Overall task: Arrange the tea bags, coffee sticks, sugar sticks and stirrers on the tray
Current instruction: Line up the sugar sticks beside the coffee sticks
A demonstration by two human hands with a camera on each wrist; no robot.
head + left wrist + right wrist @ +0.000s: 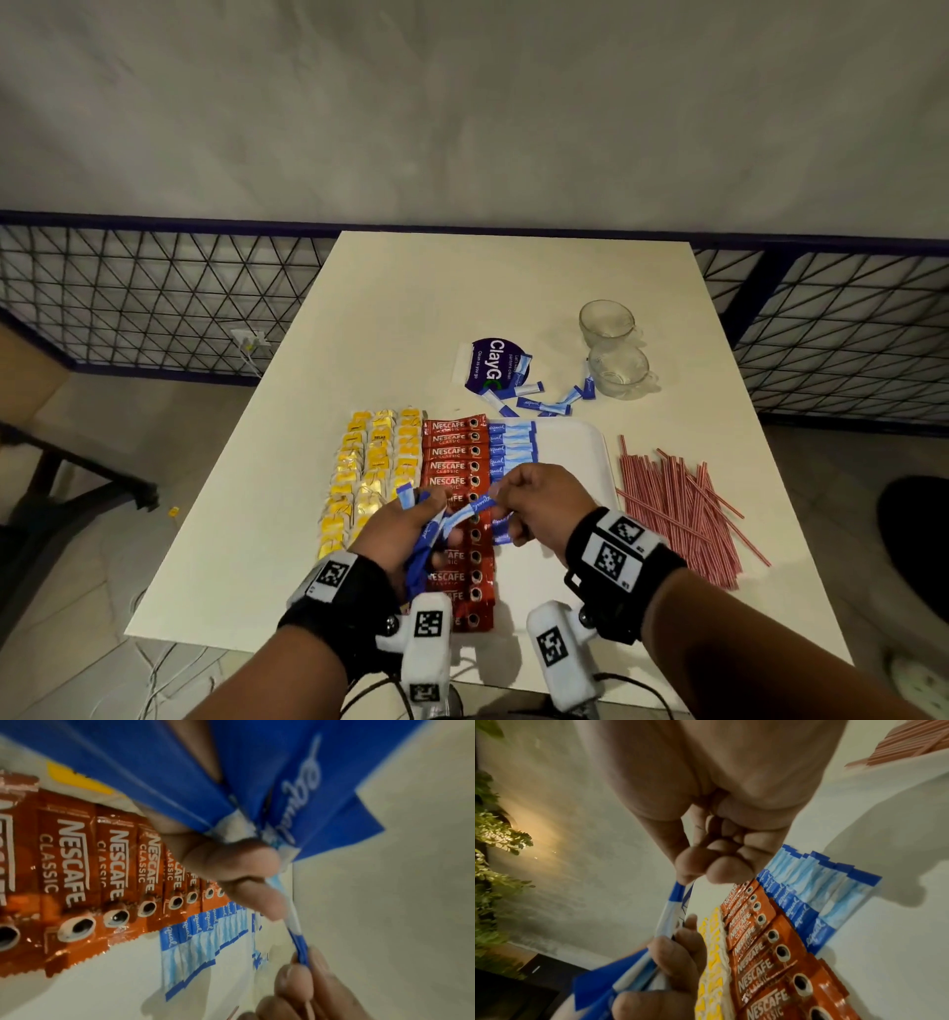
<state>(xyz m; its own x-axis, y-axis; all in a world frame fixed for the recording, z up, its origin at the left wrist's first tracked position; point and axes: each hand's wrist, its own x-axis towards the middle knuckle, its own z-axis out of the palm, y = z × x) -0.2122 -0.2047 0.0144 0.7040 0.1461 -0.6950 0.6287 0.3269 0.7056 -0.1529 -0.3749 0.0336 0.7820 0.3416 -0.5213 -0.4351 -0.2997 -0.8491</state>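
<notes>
Left hand grips sugar sticks — right hand seemingly pinches one

Blue sugar sticks fan across the top of the frame, bunched where the left hand's fingers curl round them at centre. One single sugar stick runs down from that bunch to the lower right, where the right hand's fingertips pinch its blue end. At left, a row of red Nescafe Classic coffee sticks lies side by side, with a row of pale blue Equal sugar sticks just below centre. A yellow tea bag shows at upper left.
</notes>
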